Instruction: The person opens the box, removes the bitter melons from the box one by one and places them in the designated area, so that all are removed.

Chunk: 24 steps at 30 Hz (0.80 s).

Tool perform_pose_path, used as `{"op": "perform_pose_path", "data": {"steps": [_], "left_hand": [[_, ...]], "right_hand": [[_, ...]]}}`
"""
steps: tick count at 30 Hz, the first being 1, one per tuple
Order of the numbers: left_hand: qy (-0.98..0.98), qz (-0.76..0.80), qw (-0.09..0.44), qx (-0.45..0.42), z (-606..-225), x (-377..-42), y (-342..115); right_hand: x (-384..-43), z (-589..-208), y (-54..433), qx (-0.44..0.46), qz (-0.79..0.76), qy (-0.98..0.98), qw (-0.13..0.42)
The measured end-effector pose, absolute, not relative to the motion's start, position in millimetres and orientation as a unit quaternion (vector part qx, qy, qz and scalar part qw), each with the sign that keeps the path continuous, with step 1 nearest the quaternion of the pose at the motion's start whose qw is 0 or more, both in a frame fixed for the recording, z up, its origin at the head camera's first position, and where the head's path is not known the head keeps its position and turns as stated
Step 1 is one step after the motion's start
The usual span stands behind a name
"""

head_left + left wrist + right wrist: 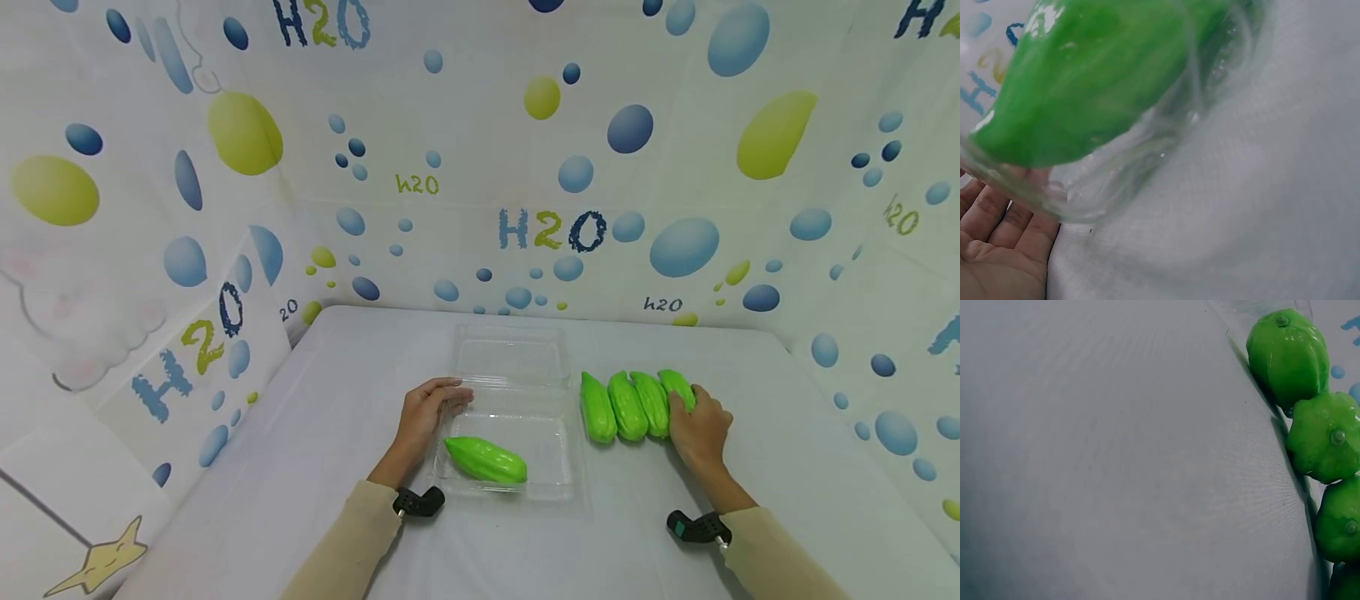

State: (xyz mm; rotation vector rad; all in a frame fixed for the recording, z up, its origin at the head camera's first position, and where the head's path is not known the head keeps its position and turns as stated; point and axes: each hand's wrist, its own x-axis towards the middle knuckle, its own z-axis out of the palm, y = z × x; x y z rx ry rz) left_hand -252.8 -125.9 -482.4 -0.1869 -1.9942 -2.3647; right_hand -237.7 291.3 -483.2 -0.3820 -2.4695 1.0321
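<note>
A clear plastic clamshell box [504, 417] stands on the table with its lid [510, 354] folded back. One glossy green ridged vegetable [486, 461], pointed at one end, lies in its base. My left hand [423, 417] rests at the box's left side, its fingers extended; in the left wrist view those fingers [1019, 231] touch the clear wall. Right of the box, several similar vegetables [628, 407] lie side by side. The rightmost vegetable [677, 385] is between the thumb and fingers of my right hand [701, 425], which grips it. The right wrist view does not show that hand.
A white cloth [337, 375] covers the table. Printed white sheets [465, 192] with blue and yellow drops hang behind it and at both sides. A black wrist camera [420, 502] sits on my left wrist, and another camera [697, 527] on my right.
</note>
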Motion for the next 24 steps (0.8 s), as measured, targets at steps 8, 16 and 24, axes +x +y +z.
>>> {"op": "perform_pose_path", "data": {"steps": [8,16,24], "left_hand": [[-0.642,-0.764,0.018,-0.060,-483.9,-254.1,-126.9],[-0.646,-0.761,0.020,-0.061,-484.7,-253.6,-126.8],[-0.650,-0.757,0.019,-0.062,-483.1,-253.0,-127.8]], "right_hand": [[-237.9,-483.0,290.6,-0.123,0.350,-0.900,0.229],[-237.3,-484.1,289.7,-0.135,0.359,-0.897,0.220],[-236.3,-483.6,289.5,-0.143,0.363,-0.896,0.211]]}}
